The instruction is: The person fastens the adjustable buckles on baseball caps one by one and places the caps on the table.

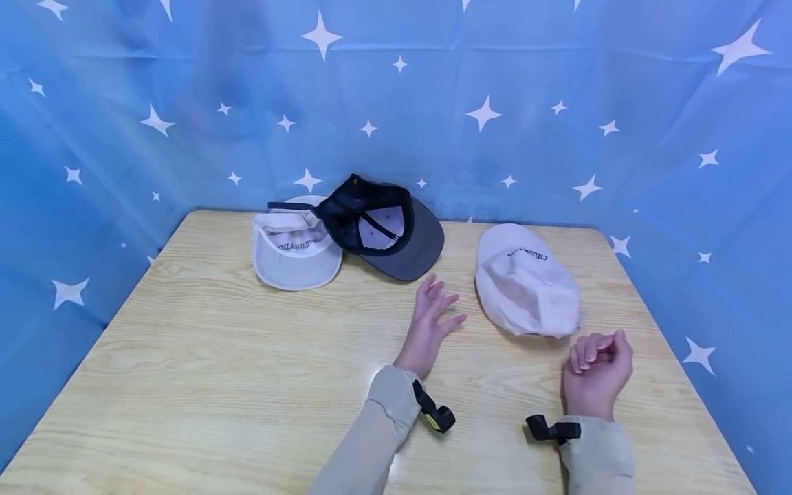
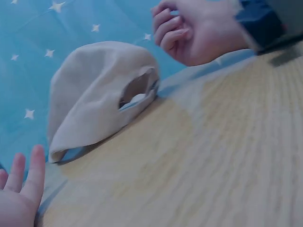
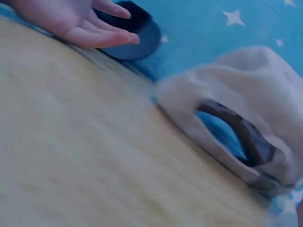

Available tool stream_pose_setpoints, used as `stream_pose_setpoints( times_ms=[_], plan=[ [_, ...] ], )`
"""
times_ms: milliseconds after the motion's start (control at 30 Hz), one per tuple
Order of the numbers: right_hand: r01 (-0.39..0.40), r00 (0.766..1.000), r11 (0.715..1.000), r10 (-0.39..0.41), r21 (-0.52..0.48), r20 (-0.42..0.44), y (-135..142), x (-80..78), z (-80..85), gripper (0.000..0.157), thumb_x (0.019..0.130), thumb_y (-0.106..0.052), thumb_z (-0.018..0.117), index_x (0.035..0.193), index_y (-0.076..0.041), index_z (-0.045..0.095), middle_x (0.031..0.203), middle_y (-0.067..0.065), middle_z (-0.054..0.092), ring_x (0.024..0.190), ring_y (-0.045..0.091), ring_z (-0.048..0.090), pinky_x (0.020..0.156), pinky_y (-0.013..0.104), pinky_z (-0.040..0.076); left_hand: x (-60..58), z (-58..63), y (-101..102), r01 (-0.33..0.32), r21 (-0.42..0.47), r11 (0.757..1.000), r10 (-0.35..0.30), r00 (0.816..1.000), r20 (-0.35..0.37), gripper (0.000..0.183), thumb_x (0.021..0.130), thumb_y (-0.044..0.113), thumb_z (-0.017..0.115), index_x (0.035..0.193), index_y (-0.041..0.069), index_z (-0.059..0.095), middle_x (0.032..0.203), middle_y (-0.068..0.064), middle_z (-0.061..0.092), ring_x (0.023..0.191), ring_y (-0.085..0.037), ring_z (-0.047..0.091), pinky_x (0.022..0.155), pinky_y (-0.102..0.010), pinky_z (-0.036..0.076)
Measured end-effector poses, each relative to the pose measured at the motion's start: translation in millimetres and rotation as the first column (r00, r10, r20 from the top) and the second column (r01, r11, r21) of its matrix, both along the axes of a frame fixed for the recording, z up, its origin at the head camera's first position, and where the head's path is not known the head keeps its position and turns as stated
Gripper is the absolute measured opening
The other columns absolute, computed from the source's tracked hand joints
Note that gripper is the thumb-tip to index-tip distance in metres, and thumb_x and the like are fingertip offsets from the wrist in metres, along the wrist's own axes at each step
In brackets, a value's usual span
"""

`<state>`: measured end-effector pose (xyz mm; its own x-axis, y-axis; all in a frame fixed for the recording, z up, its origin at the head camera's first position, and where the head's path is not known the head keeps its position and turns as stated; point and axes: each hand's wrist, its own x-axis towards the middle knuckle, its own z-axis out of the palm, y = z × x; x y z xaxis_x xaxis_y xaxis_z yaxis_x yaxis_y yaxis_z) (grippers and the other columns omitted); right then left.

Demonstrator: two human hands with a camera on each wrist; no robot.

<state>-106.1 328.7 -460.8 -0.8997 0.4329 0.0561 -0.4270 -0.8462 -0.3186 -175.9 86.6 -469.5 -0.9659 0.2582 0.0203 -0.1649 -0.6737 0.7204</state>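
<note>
A pale cap with dark lettering lies crown toward me at the right of the table, between my two hands. Its back opening shows in the left wrist view, where the same cap rests on the tabletop. My left hand is left of this cap, fingers spread apart and holding nothing. To the cap's near right is my right hand, its fingers curled in toward the palm with nothing in them. Beyond my left hand, a dark cap lies with its inside showing, overlapping another pale cap.
The light wooden table ends at a blue cloth backdrop with white stars, which also stands along both sides. A black strap with a small device is on my left wrist, and a similar device on my right.
</note>
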Motion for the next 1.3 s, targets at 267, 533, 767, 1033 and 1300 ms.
stream_pose_setpoints(
  times_ms=[267,533,767,1033,1300],
  plan=[
    [-0.173,0.964,0.98,0.188,0.097,-0.187,-39,7.4,1.3,0.046,0.096,-0.014,0.023,0.054,-0.001,0.036,0.042,0.006,0.024,0.034,0.015,0.022,0.032,0.022,0.013,-5.9,0.3,-25,-0.184,0.036,0.982,0.181,0.98,0.079,0.057,0.091,0.021,0.049,0.139,0.015,0.019,0.142,-0.01,0.007,0.123,-0.03,0.029,0.093,-0.045,0.038],
    [-0.233,0.906,0.915,0.328,0.33,-0.268,-81,4.1,-2.5,0.053,0.096,-0.009,0.008,0.064,0.004,0.047,0.047,0.009,0.039,0.04,0.016,0.029,0.037,0.024,0.018,-11.8,0.9,-34,-0.31,0.014,0.951,0.305,0.943,0.133,0.065,0.087,0.02,0.056,0.14,0.022,0.019,0.142,-0.003,0.003,0.125,-0.027,0.03,0.091,-0.042,0.04],
    [-0.27,0.931,0.86,0.347,0.432,-0.109,-94,-9.4,-11.0,0.05,0.099,-0.012,0.015,0.084,0.006,0.058,0.075,0.013,0.06,0.057,0.018,0.053,0.045,0.021,0.041,-16.8,1.1,-44,-0.214,0.043,0.976,0.206,0.969,0.133,0.063,0.09,0.022,0.051,0.142,0.027,0.015,0.144,-0.013,0.01,0.127,-0.025,0.028,0.092,-0.041,0.039],
    [-0.363,0.927,0.728,0.347,0.581,0.145,-106,-32.9,-11.4,0.034,0.098,-0.021,0.033,0.112,0.004,0.052,0.112,0.013,0.055,0.092,0.023,0.057,0.067,0.028,0.048,-31.6,0.0,-65,-0.139,0.12,0.983,0.118,0.979,0.167,0.07,0.09,0.028,0.053,0.143,0.016,0.01,0.146,-0.008,0.002,0.123,-0.026,0.036,0.091,-0.041,0.039],
    [-0.367,0.93,0.728,0.265,0.579,0.256,-118,-56.7,-8.0,0.046,0.096,-0.024,0.041,0.13,0.007,0.034,0.137,0.02,0.031,0.12,0.031,0.038,0.094,0.037,0.039,-29.9,-0.3,-75,-0.149,0.134,0.98,0.123,0.975,0.185,0.062,0.093,0.026,0.046,0.142,0.014,0.01,0.145,-0.01,0.003,0.121,-0.03,0.038,0.095,-0.042,0.036]
  ],
)
